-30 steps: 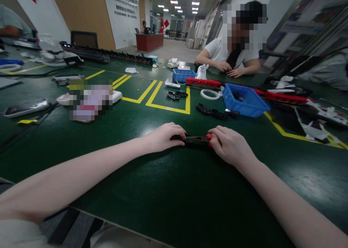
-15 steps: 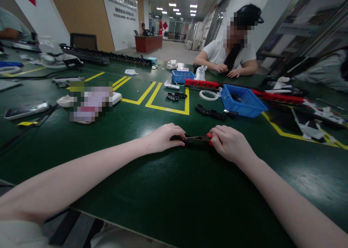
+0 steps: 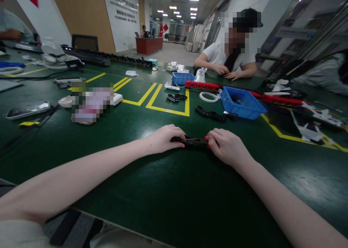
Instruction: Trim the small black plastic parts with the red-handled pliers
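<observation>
A short dark bar-shaped part (image 3: 193, 141) with a red end lies on the green table (image 3: 174, 197) between my hands. My left hand (image 3: 164, 138) has its fingers curled over the part's left end. My right hand (image 3: 227, 147) grips the right, red end with its fingers closed. Both forearms rest on the table. The ends of the part are hidden under my fingers.
Beyond my hands lie loose black parts (image 3: 210, 114), a white ring (image 3: 208, 96), two blue bins (image 3: 243, 103) (image 3: 182, 78) and long red strips (image 3: 201, 85). A person sits across the table, hands on it. Yellow lines mark the surface. White devices and cables lie at the left.
My hands and the part stay almost still. My right hand has slid slightly left, covering more of the red end. The view has shifted a little.
</observation>
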{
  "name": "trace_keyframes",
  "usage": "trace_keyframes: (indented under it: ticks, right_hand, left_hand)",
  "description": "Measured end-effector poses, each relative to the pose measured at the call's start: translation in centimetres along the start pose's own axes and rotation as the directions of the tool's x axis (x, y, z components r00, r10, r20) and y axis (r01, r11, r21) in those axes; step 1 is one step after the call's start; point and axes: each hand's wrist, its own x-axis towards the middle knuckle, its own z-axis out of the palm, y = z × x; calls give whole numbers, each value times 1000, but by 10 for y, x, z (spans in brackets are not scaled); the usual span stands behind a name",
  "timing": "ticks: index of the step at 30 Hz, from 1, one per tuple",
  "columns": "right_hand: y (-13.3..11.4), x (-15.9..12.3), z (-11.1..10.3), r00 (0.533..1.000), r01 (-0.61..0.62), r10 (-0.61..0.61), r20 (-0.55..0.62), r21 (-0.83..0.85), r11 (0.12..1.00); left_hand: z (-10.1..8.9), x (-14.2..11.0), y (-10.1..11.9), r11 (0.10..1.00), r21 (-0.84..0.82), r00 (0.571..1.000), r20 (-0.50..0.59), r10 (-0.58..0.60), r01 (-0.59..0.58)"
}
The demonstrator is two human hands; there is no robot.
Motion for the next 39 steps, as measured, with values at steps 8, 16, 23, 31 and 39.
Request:
trace_keyframes:
  ticks: [8, 16, 23, 31, 39]
  right_hand:
    - [2, 1, -2, 1000, -10, 10, 14, -11, 1000]
    - [6, 1, -5, 1000, -13, 14, 26, -41, 999]
    - [8, 0, -4, 999, -11, 14, 41, -52, 999]
    - [8, -1, -2, 1000, -5, 6, 7, -64, 998]
    - [9, -1, -3, 1000, 0, -3, -31, -85, 996]
  left_hand:
    - [0, -1, -1, 1000, 16, 1000, 5, 9, -9]
    - [-1, -2, 1, 1000, 15, 1000, 5, 12, -12]
    - [1, -2, 1, 999, 40, 1000, -1, 11, -11]
    - [1, -2, 2, 999, 42, 1000, 1, 14, -14]
    - [2, -2, 0, 997, 65, 999, 12, 43, -43]
